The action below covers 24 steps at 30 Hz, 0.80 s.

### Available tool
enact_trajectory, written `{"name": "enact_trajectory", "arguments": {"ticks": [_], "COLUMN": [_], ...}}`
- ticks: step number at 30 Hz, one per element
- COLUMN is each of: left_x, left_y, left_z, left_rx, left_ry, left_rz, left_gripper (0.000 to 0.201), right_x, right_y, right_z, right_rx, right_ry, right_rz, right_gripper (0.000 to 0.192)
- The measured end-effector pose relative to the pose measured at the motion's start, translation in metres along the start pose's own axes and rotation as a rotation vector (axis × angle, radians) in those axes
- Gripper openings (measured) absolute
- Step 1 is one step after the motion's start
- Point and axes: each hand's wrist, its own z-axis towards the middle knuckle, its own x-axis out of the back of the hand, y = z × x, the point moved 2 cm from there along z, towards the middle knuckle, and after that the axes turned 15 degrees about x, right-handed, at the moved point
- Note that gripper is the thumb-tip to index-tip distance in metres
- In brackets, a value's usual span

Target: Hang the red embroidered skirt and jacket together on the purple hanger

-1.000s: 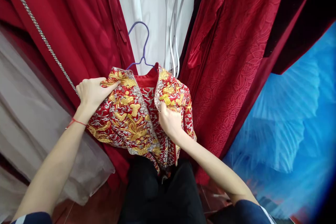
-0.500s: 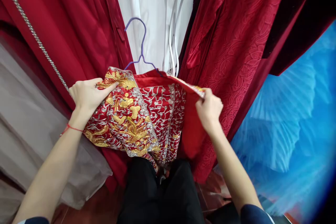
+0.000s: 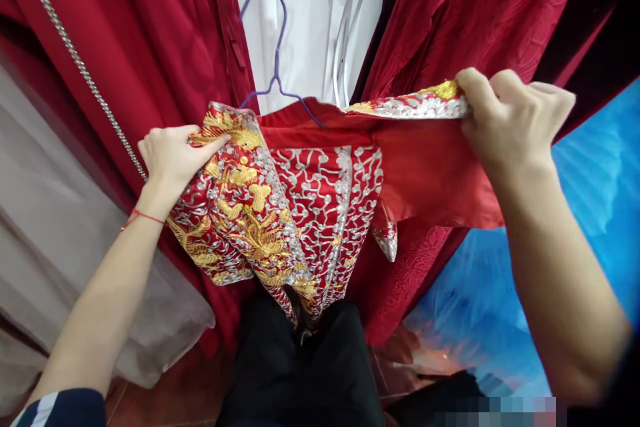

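Observation:
A red jacket (image 3: 260, 213) with gold and silver embroidery hangs in front of me on a thin purple hanger (image 3: 277, 73). My left hand (image 3: 170, 160) pinches its left front edge near the shoulder, thumb over the gold stitching. My right hand (image 3: 515, 113) is closed on the edge of the right front panel, held out far to the right. That panel shows its plain red lining (image 3: 430, 167). Between the two hands lies the inner front, red with silver curling patterns. The hanger's hook is free in the air, and its lower arms run into the jacket's neck.
Red garments (image 3: 150, 47) hang on the left above pale grey fabric (image 3: 75, 267). More dark red cloth (image 3: 480, 20) hangs on the right. White hangers (image 3: 345, 40) show at the back. A blue patterned surface (image 3: 590, 180) lies at the right.
My right hand has moved right, up and closer to me, drawing the jacket's right panel outward and showing more lining. My left hand keeps its hold, nearly still.

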Motion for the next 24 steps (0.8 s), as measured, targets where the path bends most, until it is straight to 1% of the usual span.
{"name": "enact_trajectory", "arguments": {"ticks": [2,4,6,8,10,11,13,14,16,18,19,21,22,23,24], "left_x": [0.004,0.008,0.011,0.012,0.013,0.014,0.016,0.016,0.017,0.015,0.013,0.007,0.003,-0.001,-0.005], "left_y": [-0.001,-0.002,-0.001,0.001,0.002,0.002,0.0,-0.001,-0.004,-0.009,-0.011,-0.014,-0.014,-0.013,-0.01], "left_z": [0.009,0.014,0.014,0.011,0.008,0.007,0.006,0.007,0.009,0.013,0.015,0.019,0.021,0.021,0.021], "left_rx": [0.029,0.053,0.064,0.054,0.037,0.03,0.026,0.025,0.032,0.063,0.085,0.139,0.165,0.186,0.199], "left_ry": [0.01,0.014,0.015,0.01,0.002,0.004,0.023,0.032,0.039,0.028,0.016,-0.017,-0.036,-0.054,-0.067], "left_rz": [-0.025,-0.048,-0.064,-0.074,-0.081,-0.087,-0.11,-0.122,-0.123,-0.083,-0.052,0.008,0.029,0.038,0.035], "left_gripper": [0.073,0.073,0.071,0.069,0.07,0.07,0.07,0.069,0.068,0.068,0.068,0.067,0.066,0.065,0.063], "right_x": [-0.001,-0.01,-0.024,-0.043,-0.065,-0.077,-0.101,-0.111,-0.123,-0.121,-0.115,-0.091,-0.076,-0.059,-0.043], "right_y": [-0.007,-0.019,-0.03,-0.034,-0.033,-0.031,-0.026,-0.023,-0.015,-0.01,-0.011,-0.022,-0.035,-0.054,-0.078], "right_z": [-0.019,-0.044,-0.068,-0.085,-0.094,-0.095,-0.092,-0.09,-0.087,-0.088,-0.091,-0.104,-0.113,-0.123,-0.133], "right_rx": [0.015,-0.003,-0.057,-0.156,-0.234,-0.265,-0.31,-0.327,-0.36,-0.339,-0.314,-0.256,-0.217,-0.176,-0.089], "right_ry": [-0.043,-0.076,-0.087,-0.066,-0.037,-0.034,-0.048,-0.047,-0.023,0.03,0.054,0.131,0.182,0.248,0.283], "right_rz": [0.021,0.098,0.197,0.244,0.302,0.371,0.536,0.574,0.496,0.338,0.285,0.232,0.218,0.209,0.228], "right_gripper": [0.052,0.037,0.027,0.024,0.028,0.028,0.023,0.02,0.022,0.025,0.026,0.025,0.022,0.019,0.018]}}
